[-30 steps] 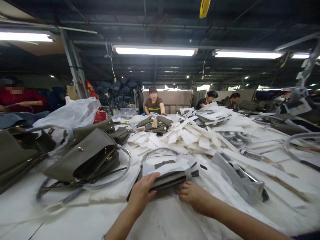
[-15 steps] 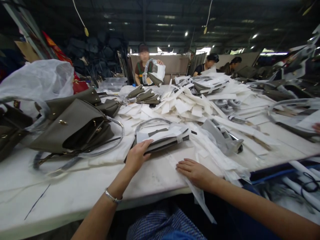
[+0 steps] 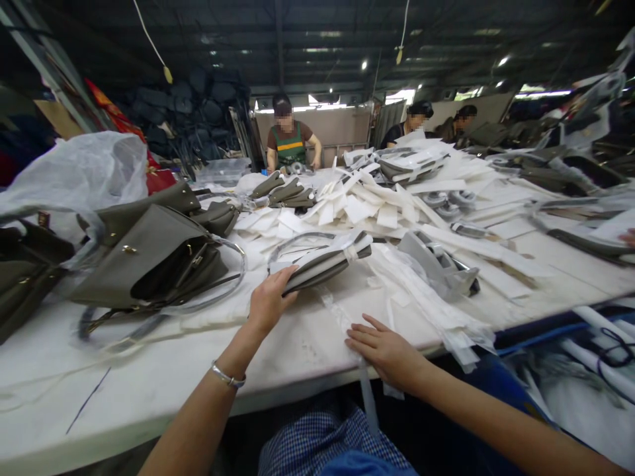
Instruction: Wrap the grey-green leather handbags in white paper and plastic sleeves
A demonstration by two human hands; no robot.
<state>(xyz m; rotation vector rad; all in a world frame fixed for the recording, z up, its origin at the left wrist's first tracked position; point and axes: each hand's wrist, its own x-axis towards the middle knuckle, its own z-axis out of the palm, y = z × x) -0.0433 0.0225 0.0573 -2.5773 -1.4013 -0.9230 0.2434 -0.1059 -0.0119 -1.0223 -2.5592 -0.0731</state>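
Observation:
My left hand (image 3: 270,301) is closed on the left end of a folded olive-grey handbag (image 3: 322,268), thumb below and fingers on top. White sheet material covers part of the bag, and its wrapped handle loops behind it. The bag's near edge is tilted up off the table. My right hand (image 3: 384,350) lies at the table's front edge with its fingers stretched out, beside a translucent plastic strip (image 3: 335,311) that hangs over the edge. Whether the fingers press on the strip I cannot tell. Left of my left hand stands an olive handbag (image 3: 149,258) with its flap lifted.
White strips (image 3: 357,205) are heaped in the middle of the table (image 3: 198,363). A bundle of plastic strips (image 3: 421,301) and a grey wrapped piece (image 3: 436,261) lie right of my bag. A co-worker (image 3: 290,139) stands across the table. More bags sit at far left and right.
My left hand has tilted the handbag, so more of its layered edge shows. The right hand stays at the table edge. The co-worker opposite has lowered the wrapped bag held up before.

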